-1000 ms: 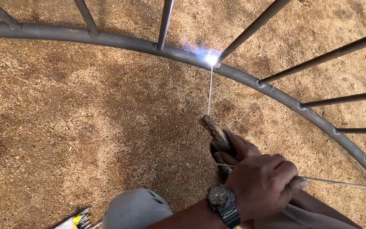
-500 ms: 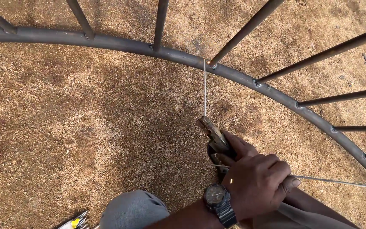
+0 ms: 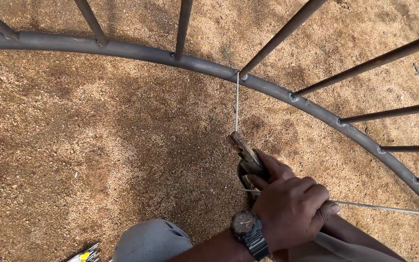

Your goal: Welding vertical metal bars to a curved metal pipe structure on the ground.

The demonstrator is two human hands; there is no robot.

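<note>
A thin welding rod (image 3: 236, 102) stands almost straight up in the head view, its far tip touching the curved steel ring (image 3: 122, 48) right at the joint where one of the slanting bars (image 3: 287, 31) meets it. The rod's near end is clamped in the nose of a worn electrode holder (image 3: 245, 152), which juts out just beyond the fingertips.

The hand (image 3: 289, 208) with the wristwatch (image 3: 250, 233) is wrapped over the holder's grip, fingers curled closed around it and the forefinger laid forward along its top. Which hand this is cannot be told for certain from here; it looks like the left, since the watch sits on it and the other hand is hidden underneath or out of sight. A second thin rod (image 3: 384, 207) runs out sideways from under the knuckles toward the ring.

Behind the wrist is a grey-trousered knee (image 3: 151, 240), and beside that, at the bottom edge, a small bundle of spare rods (image 3: 87, 253). Everything lies on coarse sandy ground (image 3: 73, 145), with more bars fanning out from the ring past the fingers.
</note>
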